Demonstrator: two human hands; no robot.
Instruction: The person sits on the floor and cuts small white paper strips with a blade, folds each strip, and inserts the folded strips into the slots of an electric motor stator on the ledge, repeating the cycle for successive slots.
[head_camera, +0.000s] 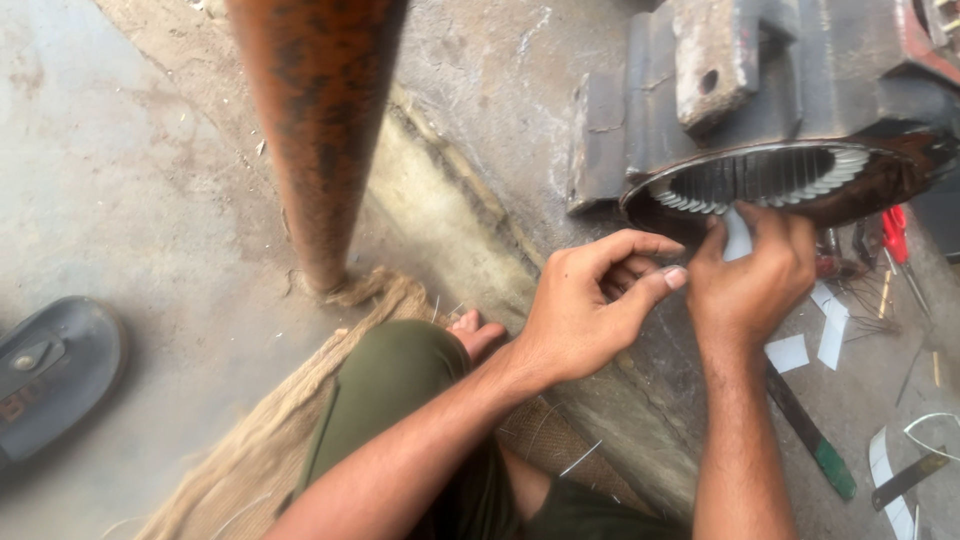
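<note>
A heavy grey motor housing (800, 60) lies on its side, its slotted stator core (760, 175) lined with white paper strips. My right hand (752, 270) pinches a white paper strip (737, 235) just below the core's lower rim. My left hand (590, 300) hovers beside it, fingers curled, thumb and forefinger near each other, and I see nothing in it. My knee in green trousers (395, 380) and bare toes (475, 332) rest on a burlap sack (270, 440).
A rusty post (315, 120) stands at the upper left. A dark sandal (50, 375) lies at the left edge. Cut white paper pieces (810, 345), a green-tipped flat tool (810, 435) and red-handled pliers (893, 235) are scattered on the concrete floor at right.
</note>
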